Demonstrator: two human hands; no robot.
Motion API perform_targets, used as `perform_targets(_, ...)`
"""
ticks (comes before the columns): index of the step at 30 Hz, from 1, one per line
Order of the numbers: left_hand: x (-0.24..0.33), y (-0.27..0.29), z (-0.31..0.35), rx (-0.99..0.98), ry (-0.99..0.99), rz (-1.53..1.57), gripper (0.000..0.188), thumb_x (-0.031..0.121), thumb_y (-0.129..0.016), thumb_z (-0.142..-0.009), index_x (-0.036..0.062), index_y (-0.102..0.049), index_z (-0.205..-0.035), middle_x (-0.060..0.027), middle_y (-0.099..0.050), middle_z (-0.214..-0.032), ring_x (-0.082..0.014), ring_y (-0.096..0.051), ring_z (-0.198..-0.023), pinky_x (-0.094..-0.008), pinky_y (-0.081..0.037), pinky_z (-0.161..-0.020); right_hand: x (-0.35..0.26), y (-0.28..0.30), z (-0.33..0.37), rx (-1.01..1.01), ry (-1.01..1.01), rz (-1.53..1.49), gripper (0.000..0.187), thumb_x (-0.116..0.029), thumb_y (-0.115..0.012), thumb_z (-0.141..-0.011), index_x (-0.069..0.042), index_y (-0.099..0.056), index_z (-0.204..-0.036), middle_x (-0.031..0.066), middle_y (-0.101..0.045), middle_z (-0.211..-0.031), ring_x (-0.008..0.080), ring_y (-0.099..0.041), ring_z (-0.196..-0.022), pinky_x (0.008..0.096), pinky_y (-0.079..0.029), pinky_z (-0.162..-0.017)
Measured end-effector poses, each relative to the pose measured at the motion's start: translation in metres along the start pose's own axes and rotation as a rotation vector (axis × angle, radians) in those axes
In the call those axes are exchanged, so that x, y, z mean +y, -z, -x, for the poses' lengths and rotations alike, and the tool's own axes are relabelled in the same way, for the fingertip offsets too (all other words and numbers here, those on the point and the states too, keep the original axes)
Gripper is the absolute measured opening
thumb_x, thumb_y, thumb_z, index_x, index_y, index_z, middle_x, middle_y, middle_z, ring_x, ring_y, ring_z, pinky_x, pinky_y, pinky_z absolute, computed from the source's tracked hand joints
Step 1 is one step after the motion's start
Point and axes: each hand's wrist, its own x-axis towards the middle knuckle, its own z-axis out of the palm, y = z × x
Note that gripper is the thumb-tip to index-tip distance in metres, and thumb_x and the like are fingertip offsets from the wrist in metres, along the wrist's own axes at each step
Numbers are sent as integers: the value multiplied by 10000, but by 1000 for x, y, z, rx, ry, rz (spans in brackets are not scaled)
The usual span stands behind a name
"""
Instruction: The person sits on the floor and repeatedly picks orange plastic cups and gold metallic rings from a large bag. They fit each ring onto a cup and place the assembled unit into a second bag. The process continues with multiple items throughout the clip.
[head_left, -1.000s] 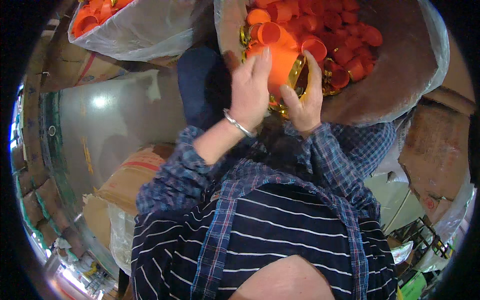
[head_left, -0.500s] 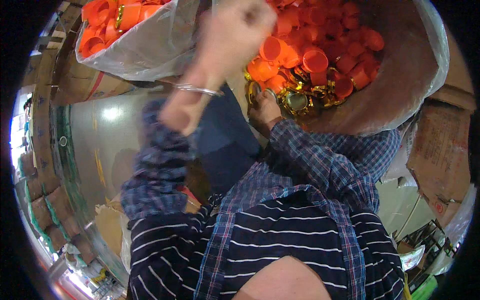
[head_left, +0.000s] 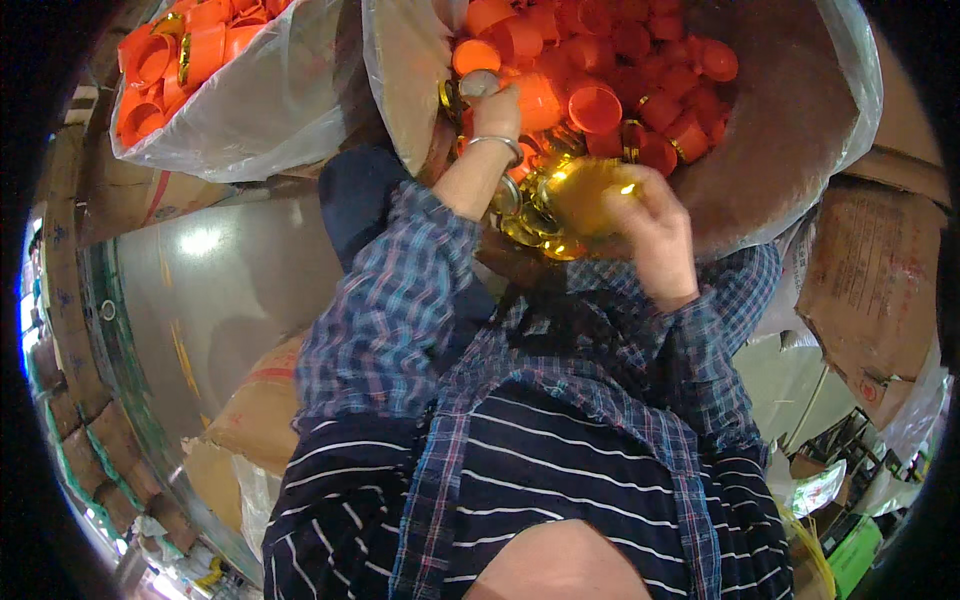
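My left hand (head_left: 492, 115), with a bracelet at its wrist, is closed in the bag at the pile's left side. A round silver-faced lid (head_left: 479, 83) is at its fingertips, and an orange cup-shaped cap (head_left: 535, 100) lies beside it. Closer to me, my right hand (head_left: 655, 230) pinches a shiny gold lid (head_left: 590, 195), blurred by motion. Beneath it several more gold lids (head_left: 530, 222) lie loose at the near edge of the pile. Orange caps (head_left: 597, 108) fill the far part, a few with gold bands.
A large plastic-lined container (head_left: 790, 180) surrounds the pile. At upper left stands another clear bag (head_left: 240, 120) holding orange caps. Cardboard boxes lie to the right (head_left: 870, 290) and by my left elbow (head_left: 265, 400). Grey floor (head_left: 250, 260) shows at left.
My left hand has come down from above the bags to the pile's left side. My right hand has drawn back toward me and to the right, lifting a gold lid.
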Motion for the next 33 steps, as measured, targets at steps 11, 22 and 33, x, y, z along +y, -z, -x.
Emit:
perform_targets(11, 28, 36, 191, -339, 199, 710, 294, 185, -516, -1012, 24, -574, -1251, -101, -659, -1192, -226, -640, -1092, -381, -489, -999, 2, -30, 8, 212, 651, 301, 292, -96, -504, -998, -3, -608, -1254, 160, -606, -1266, 311, -546, -1205, 382, -392, -1065)
perform_targets(22, 35, 43, 228, -334, -207, 534, 292, 242, -499, -1030, 12, -584, -1189, -76, -654, -1119, -163, -629, -1014, -330, -492, -916, -9, -57, 26, 250, 733, 303, 540, -223, -603, -893, 27, -492, -1359, 209, -521, -1307, 334, -521, -1188, 405, -393, -1051)
perform_targets(33, 9, 51, 211, -367, -294, 8, 367, 311, -587, -1009, -18, -630, -1167, -57, -676, -1059, -121, -623, -963, -307, -504, -865, 21, -63, 20, 271, 307, 6, 446, -288, -530, -1000, 22, -507, -1319, 150, -607, -1193, 303, -587, -1083, 349, -449, -979)
